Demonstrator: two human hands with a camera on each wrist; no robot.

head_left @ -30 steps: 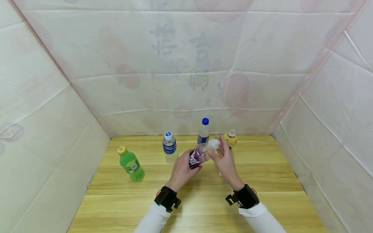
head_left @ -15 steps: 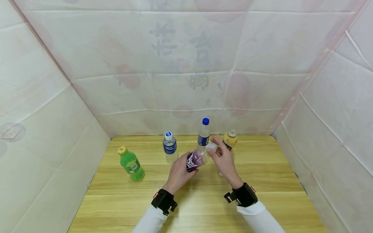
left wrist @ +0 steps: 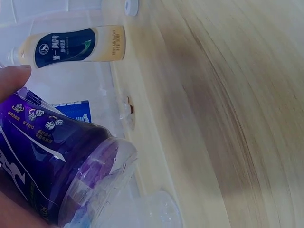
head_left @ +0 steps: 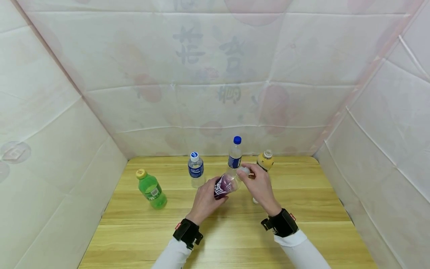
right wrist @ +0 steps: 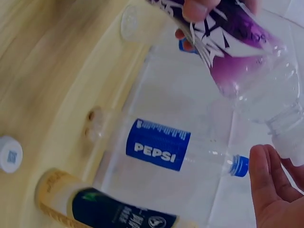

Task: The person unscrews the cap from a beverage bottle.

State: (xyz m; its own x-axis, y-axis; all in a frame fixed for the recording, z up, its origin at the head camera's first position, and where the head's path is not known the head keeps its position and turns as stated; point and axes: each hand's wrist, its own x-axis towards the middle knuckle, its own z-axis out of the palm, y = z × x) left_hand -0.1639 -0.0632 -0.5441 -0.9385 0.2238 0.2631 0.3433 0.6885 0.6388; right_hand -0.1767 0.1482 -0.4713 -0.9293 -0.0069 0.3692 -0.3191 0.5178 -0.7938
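Note:
My left hand (head_left: pixel 205 200) grips a clear plastic bottle with a purple label (head_left: pixel 224 185), tilted with its neck up toward the right. My right hand (head_left: pixel 260 185) pinches the white cap (head_left: pixel 244 170) at the bottle's mouth. In the right wrist view, the right fingers (right wrist: pixel 266 175) are beside the neck and the pale cap (right wrist: pixel 290 145). Just behind the hands stands a Pepsi bottle (right wrist: pixel 159 145) with a blue cap. A yellow milk tea bottle (head_left: pixel 265 161) with an uncapped mouth stands behind my right hand, partly hidden by it.
A loose white cap (head_left: pixel 255 200) lies on the wooden table (head_left: pixel 231 239) near my right wrist. At the left stands a green bottle (head_left: pixel 152 190) with a yellow cap. A clear blue-labelled bottle (head_left: pixel 196 170) is behind my left hand. Cloth-covered walls (head_left: pixel 215 104) enclose the table.
The purple-labelled bottle has shifted slightly left and down with my left hand. My right fingers, more spread earlier, have closed in on the white cap. The standing bottles stay put.

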